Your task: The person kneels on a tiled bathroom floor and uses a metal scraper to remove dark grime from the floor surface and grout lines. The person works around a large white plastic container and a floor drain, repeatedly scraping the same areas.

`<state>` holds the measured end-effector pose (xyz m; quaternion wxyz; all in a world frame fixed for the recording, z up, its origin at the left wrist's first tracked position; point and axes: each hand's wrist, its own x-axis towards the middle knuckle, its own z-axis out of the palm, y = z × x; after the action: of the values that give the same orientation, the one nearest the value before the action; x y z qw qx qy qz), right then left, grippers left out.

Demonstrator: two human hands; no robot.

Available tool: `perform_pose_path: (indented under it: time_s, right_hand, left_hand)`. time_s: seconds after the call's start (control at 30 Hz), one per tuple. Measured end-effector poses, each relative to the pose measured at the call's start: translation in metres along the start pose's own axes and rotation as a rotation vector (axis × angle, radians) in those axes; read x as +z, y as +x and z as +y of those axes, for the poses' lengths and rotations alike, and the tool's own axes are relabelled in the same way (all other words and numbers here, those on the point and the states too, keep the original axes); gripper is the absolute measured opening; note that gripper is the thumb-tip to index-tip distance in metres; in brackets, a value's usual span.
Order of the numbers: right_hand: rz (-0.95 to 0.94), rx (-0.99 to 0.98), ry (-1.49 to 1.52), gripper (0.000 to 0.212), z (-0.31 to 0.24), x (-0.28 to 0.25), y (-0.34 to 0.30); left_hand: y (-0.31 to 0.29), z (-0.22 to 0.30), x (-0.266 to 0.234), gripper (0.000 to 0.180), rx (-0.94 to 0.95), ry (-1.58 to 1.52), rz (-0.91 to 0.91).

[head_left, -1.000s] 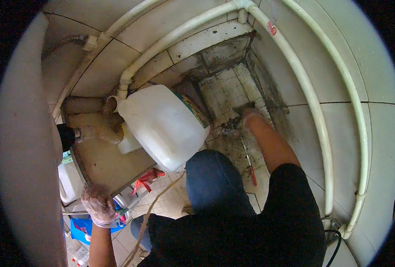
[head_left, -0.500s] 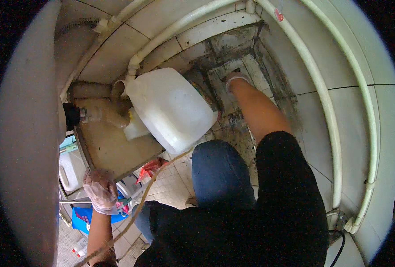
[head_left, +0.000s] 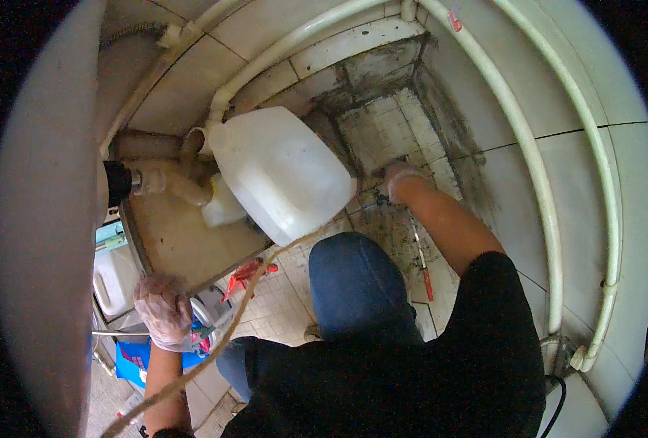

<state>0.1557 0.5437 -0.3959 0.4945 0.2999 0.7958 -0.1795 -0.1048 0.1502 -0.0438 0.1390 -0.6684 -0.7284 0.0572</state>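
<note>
My right hand (head_left: 403, 180), in a clear plastic glove, is down at the grimy tiled floor (head_left: 390, 120) in the corner. Its fingers are closed, and a small dark piece shows at their tips; I cannot make out what it is. A thin tool with a red handle (head_left: 427, 283) lies on the tiles below that wrist. My left hand (head_left: 163, 312), also gloved, is closed over the front corner of a brown board (head_left: 193, 241). A large white plastic jug (head_left: 284, 171) stands tilted between the board and the dirty corner.
White pipes (head_left: 517, 135) run along the tiled walls. A black drain fitting (head_left: 117, 184) is at left, beside a large smooth grey surface (head_left: 43, 219). A rope (head_left: 225, 336) crosses in front of me. Red plastic (head_left: 244, 279) and a blue packet (head_left: 130, 361) lie below the board.
My right hand has drawn back toward me across the floor tiles, from deeper in the corner. The red-handled tool has come into view. My left hand stays on the board.
</note>
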Motion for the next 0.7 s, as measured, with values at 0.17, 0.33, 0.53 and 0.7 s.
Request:
perform_pose_path:
  time_s: [0.17, 0.33, 0.53, 0.7]
  right_hand:
    - [0.413, -0.057, 0.176, 0.041, -0.021, -0.032, 0.036]
    - [0.196, 0.001, 0.132, 0.043, -0.028, 0.006, 0.013]
    - [0.07, 0.02, 0.039, 0.038, -0.037, 0.095, -0.054]
    - [0.256, 0.054, 0.124, 0.038, -0.033, 0.126, -0.084]
  left_hand:
    - [-0.016, 0.006, 0.017, 0.027, -0.013, -0.002, 0.008]
    - [-0.025, 0.002, 0.006, 0.027, 0.007, 0.012, 0.027]
    - [-0.067, -0.005, -0.012, 0.028, -0.03, 0.016, -0.019]
    - [-0.106, -0.015, -0.013, 0.028, 0.001, -0.012, 0.001]
